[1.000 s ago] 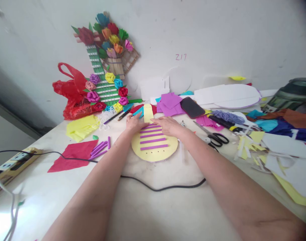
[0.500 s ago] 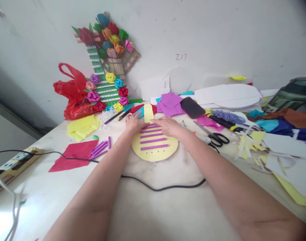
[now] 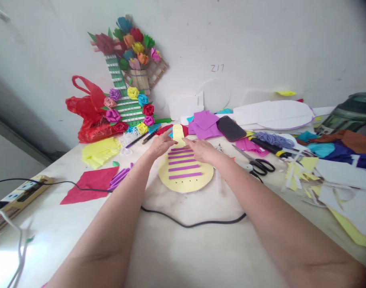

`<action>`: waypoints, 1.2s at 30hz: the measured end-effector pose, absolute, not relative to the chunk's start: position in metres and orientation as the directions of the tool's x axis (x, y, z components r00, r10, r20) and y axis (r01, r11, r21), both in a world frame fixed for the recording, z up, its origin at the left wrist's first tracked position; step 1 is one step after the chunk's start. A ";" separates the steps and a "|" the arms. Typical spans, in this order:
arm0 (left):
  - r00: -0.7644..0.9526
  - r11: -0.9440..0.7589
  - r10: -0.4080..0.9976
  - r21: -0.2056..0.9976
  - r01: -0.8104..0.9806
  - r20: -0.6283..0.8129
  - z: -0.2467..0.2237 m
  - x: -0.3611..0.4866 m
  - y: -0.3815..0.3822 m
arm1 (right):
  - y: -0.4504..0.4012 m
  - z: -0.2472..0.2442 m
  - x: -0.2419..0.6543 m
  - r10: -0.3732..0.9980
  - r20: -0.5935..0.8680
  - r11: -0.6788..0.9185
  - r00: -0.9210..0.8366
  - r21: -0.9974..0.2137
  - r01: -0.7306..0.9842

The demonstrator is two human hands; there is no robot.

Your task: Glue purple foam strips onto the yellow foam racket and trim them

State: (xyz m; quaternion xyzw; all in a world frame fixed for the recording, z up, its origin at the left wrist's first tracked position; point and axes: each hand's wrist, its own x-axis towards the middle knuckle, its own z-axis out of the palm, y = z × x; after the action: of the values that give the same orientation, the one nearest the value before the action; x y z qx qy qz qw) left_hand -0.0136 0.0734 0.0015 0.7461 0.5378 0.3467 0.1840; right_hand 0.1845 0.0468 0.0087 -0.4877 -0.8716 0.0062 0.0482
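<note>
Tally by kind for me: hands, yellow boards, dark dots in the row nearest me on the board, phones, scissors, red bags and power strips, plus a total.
Hands: 2 (left hand, right hand)
Yellow board: 1
Dots, near row: 4
Phone: 1
Scissors: 1
Red bag: 1
Power strip: 1
Total: 11

Green container (image 3: pixel 349 112) — partly off-frame

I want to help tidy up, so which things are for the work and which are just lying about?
Seem to belong:
yellow cutout, by the left hand and right hand
purple strips on it
loose purple pieces, same colour

Seem just lying about:
red plastic bag
power strip
scissors, not held
</note>
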 end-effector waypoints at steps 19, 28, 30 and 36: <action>0.524 -0.551 0.797 0.007 0.835 0.301 -0.002 -0.007 0.064 | 0.043 0.010 0.184 0.851 0.081 0.522 -0.518 -0.039 0.852; 0.453 -0.553 0.814 0.246 0.796 0.364 0.000 -0.019 0.065 | 0.041 0.011 0.184 0.855 0.085 0.516 -0.512 -0.041 0.855; 0.436 -0.555 0.813 0.282 0.783 0.386 -0.001 -0.025 0.066 | 0.042 0.011 0.185 0.852 0.090 0.521 -0.515 -0.051 0.852; 0.466 -0.582 0.793 0.262 0.770 0.391 -0.005 -0.027 0.068 | 0.044 0.010 0.188 0.829 0.158 0.556 -0.536 -0.128 0.821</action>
State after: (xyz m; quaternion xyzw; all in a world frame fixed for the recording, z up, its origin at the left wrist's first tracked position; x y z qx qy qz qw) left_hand -0.0268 0.0681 -0.0051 0.8559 0.4566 0.2416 0.0242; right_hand 0.1878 0.0442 0.0103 -0.4709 -0.8763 0.0191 0.1002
